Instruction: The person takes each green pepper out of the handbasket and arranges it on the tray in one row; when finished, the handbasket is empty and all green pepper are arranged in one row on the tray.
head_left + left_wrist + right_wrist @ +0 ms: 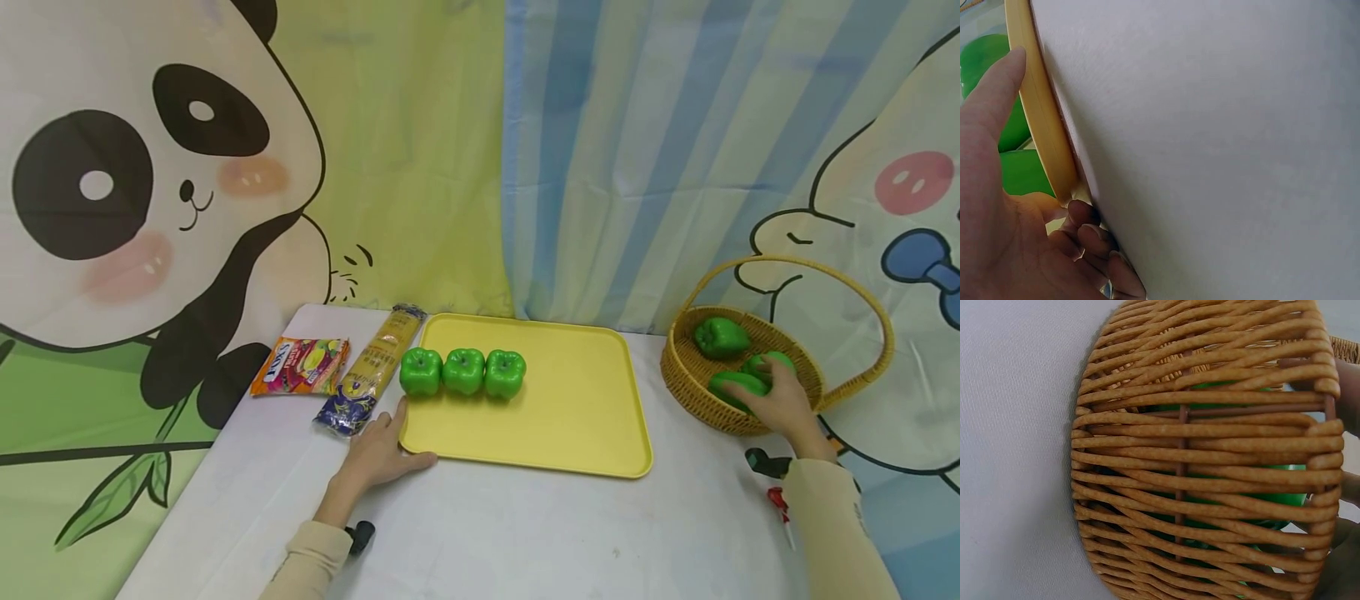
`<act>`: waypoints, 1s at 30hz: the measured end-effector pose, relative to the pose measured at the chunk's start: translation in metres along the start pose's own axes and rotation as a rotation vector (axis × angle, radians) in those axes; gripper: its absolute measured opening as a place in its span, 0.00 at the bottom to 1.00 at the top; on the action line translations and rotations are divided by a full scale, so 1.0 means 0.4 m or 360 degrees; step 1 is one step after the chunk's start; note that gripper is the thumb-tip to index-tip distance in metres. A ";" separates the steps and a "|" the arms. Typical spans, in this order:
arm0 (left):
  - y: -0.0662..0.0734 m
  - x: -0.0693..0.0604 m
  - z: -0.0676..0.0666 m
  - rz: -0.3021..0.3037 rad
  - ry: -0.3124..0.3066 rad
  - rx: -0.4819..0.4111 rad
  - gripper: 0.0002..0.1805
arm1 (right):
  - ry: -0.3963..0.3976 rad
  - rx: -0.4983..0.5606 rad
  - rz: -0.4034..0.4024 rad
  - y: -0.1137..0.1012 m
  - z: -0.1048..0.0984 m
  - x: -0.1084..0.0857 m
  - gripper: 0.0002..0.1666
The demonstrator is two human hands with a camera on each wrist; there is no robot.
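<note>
Three green bell peppers stand in a row on the yellow tray, toward its left side. At the tray's near left corner is my left hand, thumb and fingers spread around the corner; in the left wrist view the thumb lies against the rim. My right hand reaches into a wicker basket and grips a green bell pepper between thumb and fingers. More green peppers lie in the basket. Weave hides most of the peppers in the right wrist view.
Left of the tray lie a pack of spaghetti and an orange FOX'S candy bag. A small red-topped stick is beside my right sleeve. The basket's tall handle arches on the right. A printed curtain hangs behind the table.
</note>
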State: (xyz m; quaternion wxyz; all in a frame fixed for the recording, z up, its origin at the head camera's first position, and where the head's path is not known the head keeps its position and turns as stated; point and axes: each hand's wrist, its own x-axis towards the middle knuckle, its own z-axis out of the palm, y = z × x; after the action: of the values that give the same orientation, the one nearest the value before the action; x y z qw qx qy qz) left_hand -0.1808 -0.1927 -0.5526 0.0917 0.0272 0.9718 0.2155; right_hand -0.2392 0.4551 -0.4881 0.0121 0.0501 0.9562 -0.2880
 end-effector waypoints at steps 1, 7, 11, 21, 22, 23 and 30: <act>0.000 0.000 0.000 0.0002 0.0003 0.0000 0.71 | -0.0005 -0.0004 -0.0002 0.001 0.000 0.000 0.62; 0.002 0.003 -0.003 0.0003 0.0006 -0.0003 0.71 | -0.0018 -0.0088 -0.0024 0.007 0.004 0.009 0.58; 0.002 0.002 -0.005 0.0003 0.0004 0.0000 0.71 | -0.0026 -0.0130 -0.0055 0.008 0.008 0.013 0.56; 0.000 0.003 0.000 -0.0002 -0.0002 0.0018 0.71 | -0.0131 -0.0162 0.0020 -0.003 -0.003 0.010 0.60; 0.000 0.002 0.000 -0.0002 -0.0002 0.0019 0.71 | -0.0141 -0.0164 0.0032 -0.004 -0.004 0.009 0.60; -0.001 0.002 0.000 -0.0002 -0.0003 0.0020 0.71 | -0.0145 -0.0170 0.0037 -0.006 -0.005 0.008 0.60; 0.001 0.000 -0.001 0.0007 0.0002 0.0009 0.71 | -0.0098 -0.0226 -0.0019 -0.011 -0.002 0.005 0.55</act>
State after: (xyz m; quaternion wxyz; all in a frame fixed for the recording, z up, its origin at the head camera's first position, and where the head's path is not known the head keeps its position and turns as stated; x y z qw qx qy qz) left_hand -0.1810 -0.1926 -0.5520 0.0904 0.0295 0.9724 0.2128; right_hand -0.2414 0.4522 -0.4850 0.0433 0.0344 0.9737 -0.2211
